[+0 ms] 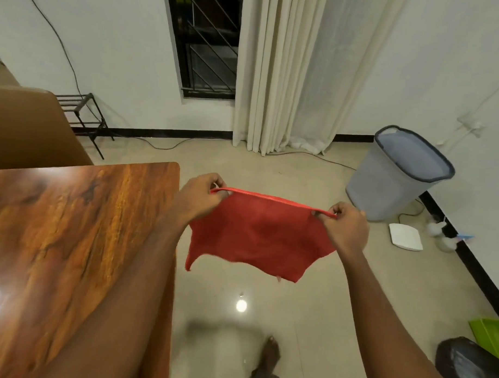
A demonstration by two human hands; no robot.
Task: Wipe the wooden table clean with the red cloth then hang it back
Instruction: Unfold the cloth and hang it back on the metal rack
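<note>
The red cloth hangs spread out in the air over the floor, just right of the wooden table. My left hand pinches its upper left corner beside the table's right edge. My right hand pinches the upper right corner. The top hem is stretched taut between both hands and the lower edge dangles loose. The glossy table top fills the left of the view, with my left forearm crossing over its near corner.
A grey laundry basket stands by the right wall, with a white flat device on the floor beside it. A black metal rack and brown chair back sit at left. Curtains hang behind. Green and dark objects lie at bottom right.
</note>
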